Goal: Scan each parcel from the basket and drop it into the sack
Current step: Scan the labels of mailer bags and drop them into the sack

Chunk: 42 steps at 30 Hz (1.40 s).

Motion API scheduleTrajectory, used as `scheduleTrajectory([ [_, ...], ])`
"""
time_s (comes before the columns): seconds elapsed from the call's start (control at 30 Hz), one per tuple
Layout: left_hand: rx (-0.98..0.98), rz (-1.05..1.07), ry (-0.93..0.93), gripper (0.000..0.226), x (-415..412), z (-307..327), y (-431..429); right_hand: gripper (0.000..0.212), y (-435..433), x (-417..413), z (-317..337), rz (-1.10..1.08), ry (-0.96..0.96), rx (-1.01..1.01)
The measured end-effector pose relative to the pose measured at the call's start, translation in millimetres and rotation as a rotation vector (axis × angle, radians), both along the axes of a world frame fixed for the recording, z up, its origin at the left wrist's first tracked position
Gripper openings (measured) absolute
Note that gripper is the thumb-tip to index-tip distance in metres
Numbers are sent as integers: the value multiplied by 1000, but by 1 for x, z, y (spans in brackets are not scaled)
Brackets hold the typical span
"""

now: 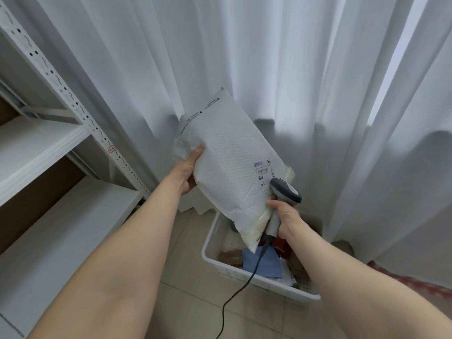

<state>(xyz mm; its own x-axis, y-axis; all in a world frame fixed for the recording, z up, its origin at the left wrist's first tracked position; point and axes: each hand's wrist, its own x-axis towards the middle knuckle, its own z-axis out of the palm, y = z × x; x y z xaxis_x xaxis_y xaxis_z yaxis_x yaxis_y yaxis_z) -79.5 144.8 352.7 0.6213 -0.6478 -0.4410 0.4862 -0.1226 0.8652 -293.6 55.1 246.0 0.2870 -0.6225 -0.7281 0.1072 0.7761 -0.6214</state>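
Left hand [189, 173] grips parcel [230, 167]; right hand [285, 216] holds scanner [285, 190].

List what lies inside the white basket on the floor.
Inside the basket: a blue parcel, a brown parcel, a red item and a pale bubbled packet. The held white mailer and the right hand with the scanner cover its far part, so the rest cannot be told.

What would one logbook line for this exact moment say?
step: scanning | left hand grips white padded parcel | right hand holds scanner at label | basket below
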Motion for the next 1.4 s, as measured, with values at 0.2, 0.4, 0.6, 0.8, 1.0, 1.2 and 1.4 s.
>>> scheduleTrajectory([
  [0.2,-58,-49,111,61,-8,3,-6,24,0,2,8,-83,63,-81],
  [0.4,-245,47,243,59,-25,1,-9,30,-2,4,19,-124,202,-176],
  [0.6,-113,-3,209,56,-65,-11,-7,29,-4,9,20,-141,238,-235],
  [0.8,37,158,-22,61,-97,-35,-21,26,1,2,27,-102,135,-217],
  [1.0,99,328,-116,20,-85,-38,-15,13,-6,-24,47,7,-235,45],
  [1.2,143,393,-135,18,-85,-37,-15,20,-31,-40,85,243,-106,-89],
  [1.4,188,410,-180,16,-85,-33,-12,6,-50,-50,122,291,-114,-126],
])
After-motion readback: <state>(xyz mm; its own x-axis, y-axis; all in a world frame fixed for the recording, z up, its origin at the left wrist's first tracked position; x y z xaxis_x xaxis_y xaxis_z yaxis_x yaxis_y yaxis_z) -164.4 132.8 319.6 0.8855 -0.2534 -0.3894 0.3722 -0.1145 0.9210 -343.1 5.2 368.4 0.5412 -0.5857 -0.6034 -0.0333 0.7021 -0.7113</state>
